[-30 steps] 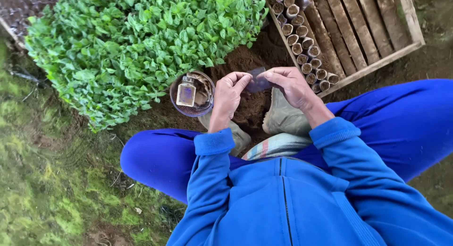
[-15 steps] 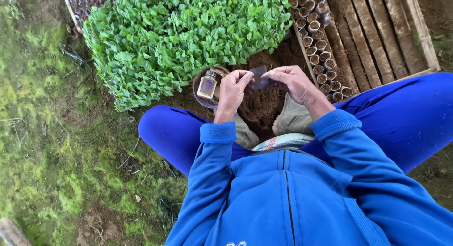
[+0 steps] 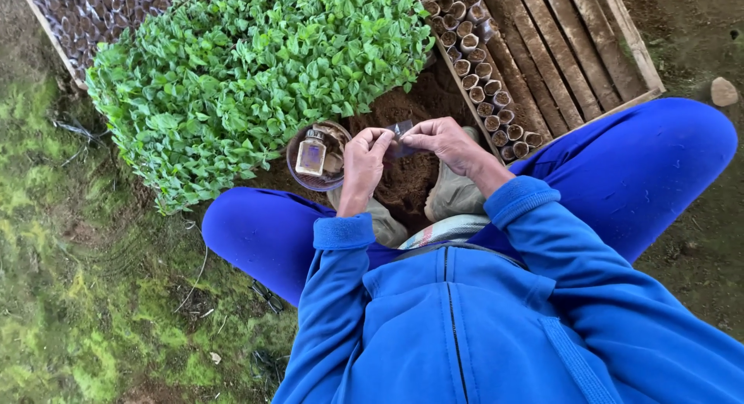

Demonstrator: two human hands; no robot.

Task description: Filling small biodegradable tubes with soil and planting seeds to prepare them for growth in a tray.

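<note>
Far left of my knees spreads a dense bed of green seedlings point(image 3: 248, 78). Far right, a wooden pallet point(image 3: 573, 47) carries rows of small soil-filled pots point(image 3: 480, 86); mossy ground point(image 3: 77, 295) lies near left.

Bright green seedlings point(image 3: 256, 78), brown soil point(image 3: 415, 175), blue jacket point(image 3: 480, 326) and trousers point(image 3: 643, 171), perhaps a yellowish bottle point(image 3: 311, 153), weathered brown crate point(image 3: 573, 47).

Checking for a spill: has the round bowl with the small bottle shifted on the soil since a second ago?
No. The bowl sits where it did, at the front edge of the seedlings, just beside the left hand. Only the camera view has shifted.
</note>
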